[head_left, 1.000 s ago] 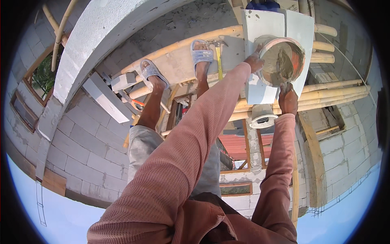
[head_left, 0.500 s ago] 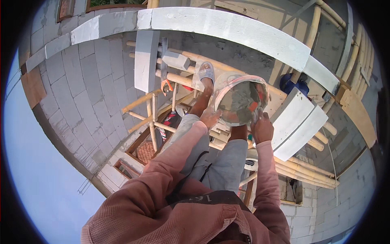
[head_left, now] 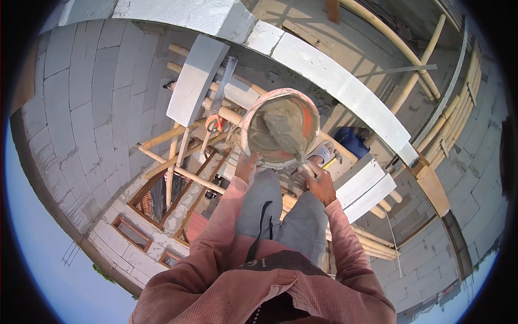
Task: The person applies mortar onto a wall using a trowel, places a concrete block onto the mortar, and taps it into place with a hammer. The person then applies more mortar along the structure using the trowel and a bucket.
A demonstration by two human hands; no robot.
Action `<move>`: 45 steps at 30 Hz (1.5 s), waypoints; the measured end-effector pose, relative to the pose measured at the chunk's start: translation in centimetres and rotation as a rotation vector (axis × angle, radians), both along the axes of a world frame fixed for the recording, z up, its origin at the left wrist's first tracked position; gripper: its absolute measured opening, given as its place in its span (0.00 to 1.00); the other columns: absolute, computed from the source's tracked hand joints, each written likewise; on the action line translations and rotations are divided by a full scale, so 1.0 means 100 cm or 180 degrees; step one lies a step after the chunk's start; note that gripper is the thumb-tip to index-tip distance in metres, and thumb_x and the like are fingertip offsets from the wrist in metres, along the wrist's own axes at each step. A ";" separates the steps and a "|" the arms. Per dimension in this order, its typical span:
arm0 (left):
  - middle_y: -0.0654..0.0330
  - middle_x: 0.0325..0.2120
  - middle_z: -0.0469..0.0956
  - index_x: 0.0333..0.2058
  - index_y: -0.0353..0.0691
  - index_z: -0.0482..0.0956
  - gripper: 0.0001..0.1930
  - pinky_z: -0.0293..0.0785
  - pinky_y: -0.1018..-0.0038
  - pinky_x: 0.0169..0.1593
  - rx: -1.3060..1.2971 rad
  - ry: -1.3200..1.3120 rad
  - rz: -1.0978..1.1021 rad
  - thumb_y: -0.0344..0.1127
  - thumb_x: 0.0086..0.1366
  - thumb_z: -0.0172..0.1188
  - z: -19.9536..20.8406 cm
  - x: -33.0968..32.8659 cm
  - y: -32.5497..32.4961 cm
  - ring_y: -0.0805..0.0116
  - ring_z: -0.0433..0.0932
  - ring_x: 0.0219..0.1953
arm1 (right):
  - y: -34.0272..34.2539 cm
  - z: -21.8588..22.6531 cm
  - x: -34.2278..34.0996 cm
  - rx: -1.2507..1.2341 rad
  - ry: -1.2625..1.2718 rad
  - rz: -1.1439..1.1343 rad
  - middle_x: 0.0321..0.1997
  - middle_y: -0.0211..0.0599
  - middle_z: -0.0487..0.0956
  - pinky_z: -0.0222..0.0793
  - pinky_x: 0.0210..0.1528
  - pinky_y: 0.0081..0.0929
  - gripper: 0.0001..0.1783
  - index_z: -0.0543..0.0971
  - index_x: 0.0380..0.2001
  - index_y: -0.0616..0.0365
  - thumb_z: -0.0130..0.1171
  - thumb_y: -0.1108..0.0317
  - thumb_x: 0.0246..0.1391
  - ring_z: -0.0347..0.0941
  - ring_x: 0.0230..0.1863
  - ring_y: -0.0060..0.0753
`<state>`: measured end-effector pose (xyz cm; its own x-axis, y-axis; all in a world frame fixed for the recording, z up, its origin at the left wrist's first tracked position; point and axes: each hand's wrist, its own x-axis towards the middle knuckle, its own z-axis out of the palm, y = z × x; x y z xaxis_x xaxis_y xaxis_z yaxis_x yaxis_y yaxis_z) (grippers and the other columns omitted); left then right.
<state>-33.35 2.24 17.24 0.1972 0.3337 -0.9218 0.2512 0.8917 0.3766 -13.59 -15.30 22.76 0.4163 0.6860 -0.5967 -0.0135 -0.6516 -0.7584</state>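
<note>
A bucket [head_left: 308, 121] of grey mortar [head_left: 280, 120] is being held just beyond the left grip [head_left: 247, 168], which is pinching its near rim. The right grip [head_left: 320, 184] is curling at the rim's right side — closing on what, I cannot tell. An orange-handled saw [head_left: 222, 89] is lying beyond the left grip — pale blocks [head_left: 360, 190] right of the right grip.

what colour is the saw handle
The saw handle is orange, seen best in the head view.
</note>
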 end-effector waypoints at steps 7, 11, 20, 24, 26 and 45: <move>0.60 0.40 0.72 0.50 0.42 0.67 0.16 0.80 0.50 0.51 -0.0037 -0.0372 0.0373 0.33 0.65 0.59 -0.005 0.011 0.036 0.63 0.76 0.46 | 0.043 0.016 0.024 -0.0524 0.1576 -0.0611 0.34 0.34 0.78 0.68 0.34 0.22 0.25 0.77 0.51 0.63 0.56 0.52 0.63 0.71 0.29 0.25; 0.60 0.41 0.72 0.52 0.43 0.66 0.18 0.80 0.49 0.51 -0.0041 -0.0483 0.0537 0.33 0.64 0.59 -0.012 0.015 0.045 0.63 0.76 0.46 | 0.077 0.023 0.037 -0.0045 0.0547 -0.0643 0.37 0.42 0.78 0.69 0.40 0.28 0.24 0.77 0.52 0.65 0.56 0.55 0.62 0.73 0.34 0.31; 0.60 0.44 0.70 0.55 0.45 0.63 0.22 0.80 0.48 0.51 0.0025 -0.0293 0.0599 0.33 0.64 0.60 -0.023 0.002 0.052 0.62 0.74 0.49 | 0.203 -0.029 0.054 -0.0221 -0.2174 0.0052 0.50 0.58 0.75 0.74 0.49 0.45 0.26 0.72 0.58 0.60 0.55 0.54 0.62 0.77 0.46 0.62; 0.60 0.43 0.70 0.54 0.45 0.64 0.22 0.80 0.48 0.51 0.0008 -0.0307 0.0690 0.34 0.64 0.60 -0.013 -0.002 0.053 0.62 0.74 0.49 | 0.260 -0.040 0.058 -0.1225 -0.2160 0.0151 0.51 0.56 0.71 0.78 0.39 0.51 0.25 0.71 0.58 0.58 0.56 0.59 0.60 0.79 0.40 0.65; 0.60 0.43 0.70 0.54 0.45 0.64 0.21 0.79 0.46 0.51 0.0039 -0.0299 0.0536 0.34 0.65 0.59 -0.016 -0.013 0.054 0.61 0.74 0.49 | 0.254 -0.045 0.064 -0.1313 -0.2161 0.0022 0.50 0.54 0.70 0.78 0.40 0.52 0.27 0.69 0.59 0.56 0.58 0.60 0.57 0.78 0.40 0.67; 0.60 0.39 0.69 0.49 0.41 0.66 0.20 0.80 0.59 0.49 0.0331 0.0436 -0.0112 0.33 0.60 0.59 0.003 0.010 0.062 0.69 0.74 0.41 | 0.054 0.034 0.004 -0.0332 -0.0618 -0.0106 0.38 0.60 0.80 0.71 0.45 0.46 0.24 0.74 0.51 0.67 0.58 0.56 0.62 0.78 0.43 0.60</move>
